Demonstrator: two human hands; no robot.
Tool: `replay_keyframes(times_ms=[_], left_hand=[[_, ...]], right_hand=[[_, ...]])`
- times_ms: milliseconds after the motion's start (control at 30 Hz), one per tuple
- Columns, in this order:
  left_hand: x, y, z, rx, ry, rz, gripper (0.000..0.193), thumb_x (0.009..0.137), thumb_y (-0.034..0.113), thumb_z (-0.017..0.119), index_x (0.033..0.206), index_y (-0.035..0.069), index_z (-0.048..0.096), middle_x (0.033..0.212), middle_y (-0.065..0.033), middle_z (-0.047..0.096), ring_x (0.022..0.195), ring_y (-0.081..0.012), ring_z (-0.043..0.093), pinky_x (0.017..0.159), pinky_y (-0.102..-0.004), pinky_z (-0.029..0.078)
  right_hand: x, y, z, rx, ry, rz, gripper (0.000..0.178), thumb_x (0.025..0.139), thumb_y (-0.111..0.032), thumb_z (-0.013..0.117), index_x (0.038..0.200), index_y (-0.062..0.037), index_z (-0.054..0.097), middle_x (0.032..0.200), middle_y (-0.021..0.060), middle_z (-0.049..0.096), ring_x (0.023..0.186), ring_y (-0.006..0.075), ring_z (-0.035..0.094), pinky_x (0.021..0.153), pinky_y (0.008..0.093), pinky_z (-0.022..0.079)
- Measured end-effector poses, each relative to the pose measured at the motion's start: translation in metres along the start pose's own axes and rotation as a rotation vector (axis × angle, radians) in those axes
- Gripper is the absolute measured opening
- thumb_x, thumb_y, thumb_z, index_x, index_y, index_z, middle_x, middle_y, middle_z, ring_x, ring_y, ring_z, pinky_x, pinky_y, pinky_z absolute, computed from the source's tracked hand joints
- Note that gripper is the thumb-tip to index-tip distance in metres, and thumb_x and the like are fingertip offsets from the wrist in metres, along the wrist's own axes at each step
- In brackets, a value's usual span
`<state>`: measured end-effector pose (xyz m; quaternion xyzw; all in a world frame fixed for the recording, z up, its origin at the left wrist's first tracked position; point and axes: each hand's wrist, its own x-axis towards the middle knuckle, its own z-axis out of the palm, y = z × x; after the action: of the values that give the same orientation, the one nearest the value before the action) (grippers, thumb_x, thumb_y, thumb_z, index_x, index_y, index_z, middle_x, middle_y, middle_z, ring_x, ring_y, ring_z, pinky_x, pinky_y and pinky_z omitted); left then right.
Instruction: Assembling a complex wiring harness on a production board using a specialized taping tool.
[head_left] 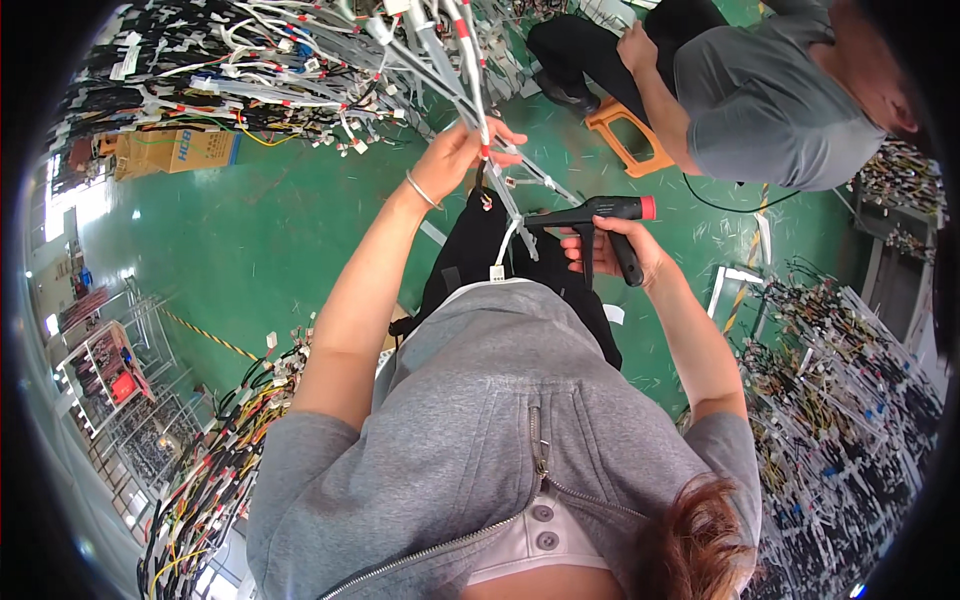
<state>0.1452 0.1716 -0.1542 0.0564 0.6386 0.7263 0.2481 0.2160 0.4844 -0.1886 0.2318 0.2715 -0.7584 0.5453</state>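
Note:
My left hand (455,162) grips a wire harness (487,140), a bundle of white and grey cables with red bands that comes down from the top of the view. Some of its ends fan out below the hand, and a white connector (497,272) dangles near my waist. In my right hand (640,250) is a black cable tie gun (575,215) with a red end cap, its fingers wrapped round the handle and trigger. The gun's nose points left and meets the harness's lower strands; whether a tie is in it is too small to tell.
Hanging harnesses (300,65) crowd the upper left, above a cardboard box (180,150). More bundles stand at lower left (215,480) and right (850,420). A person in grey (770,110) sits at upper right beside an orange stool (630,140). Scraps litter the green floor (270,230).

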Motion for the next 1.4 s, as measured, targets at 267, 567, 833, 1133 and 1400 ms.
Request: replay_keyframes(times_ms=[267, 567, 833, 1133, 1400], left_hand=[[0.002, -0.014, -0.012, 0.008, 0.01, 0.02, 0.038, 0.107, 0.031, 0.033, 0.114, 0.0, 0.054, 0.124, -0.0199, 0.062, 0.102, -0.0254, 0.069, 0.088, -0.0349, 0.055], [0.002, -0.034, -0.085, 0.235, 0.237, 0.047, 0.035, 0.107, 0.027, 0.036, 0.111, 0.0, 0.057, 0.118, -0.0141, 0.067, 0.093, -0.0203, 0.069, 0.076, -0.0298, 0.054], [-0.002, -0.025, -0.175, 0.728, 0.374, -0.2, 0.035, 0.1, 0.037, 0.054, 0.123, 0.011, 0.059, 0.091, -0.0101, 0.069, 0.083, -0.0176, 0.066, 0.076, -0.0321, 0.049], [0.008, 0.189, -0.145, 0.839, 0.028, -0.303, 0.034, 0.099, 0.02, 0.054, 0.131, 0.007, 0.058, 0.105, -0.0071, 0.072, 0.1, -0.0154, 0.067, 0.087, -0.0306, 0.05], [0.188, 0.236, -0.117, 2.381, -0.272, 0.244, 0.017, 0.079, 0.008, 0.057, 0.09, 0.01, 0.07, 0.093, -0.005, 0.066, 0.1, -0.0237, 0.062, 0.095, -0.0352, 0.045]], right_hand=[[0.016, -0.004, 0.013, 0.085, 0.069, 0.059, 0.06, 0.096, -0.036, 0.054, 0.137, 0.0078, 0.046, 0.075, 0.0004, 0.053, 0.066, 0.0141, 0.054, 0.065, 0.028, 0.048], [0.064, 0.016, 0.044, -1.74, 0.728, -0.875, 0.026, 0.09, -0.02, 0.064, 0.109, -0.0028, 0.062, 0.068, 0.0083, 0.064, 0.067, 0.025, 0.066, 0.061, 0.039, 0.053], [0.167, -0.07, 0.056, -1.081, 0.719, -1.062, 0.053, 0.084, -0.031, 0.073, 0.126, -0.0035, 0.057, 0.108, 0.0191, 0.069, 0.098, 0.0339, 0.067, 0.084, 0.0391, 0.052], [0.305, -0.146, 0.198, -0.684, 0.625, -1.332, 0.083, 0.069, -0.016, 0.077, 0.143, -0.0041, 0.04, 0.116, 0.0243, 0.063, 0.104, 0.0402, 0.064, 0.085, 0.0448, 0.051], [0.281, -0.103, 0.27, -0.797, 0.389, -1.246, 0.076, 0.078, -0.012, 0.067, 0.146, -0.0011, 0.035, 0.118, 0.0288, 0.06, 0.107, 0.0433, 0.06, 0.091, 0.0447, 0.048]])
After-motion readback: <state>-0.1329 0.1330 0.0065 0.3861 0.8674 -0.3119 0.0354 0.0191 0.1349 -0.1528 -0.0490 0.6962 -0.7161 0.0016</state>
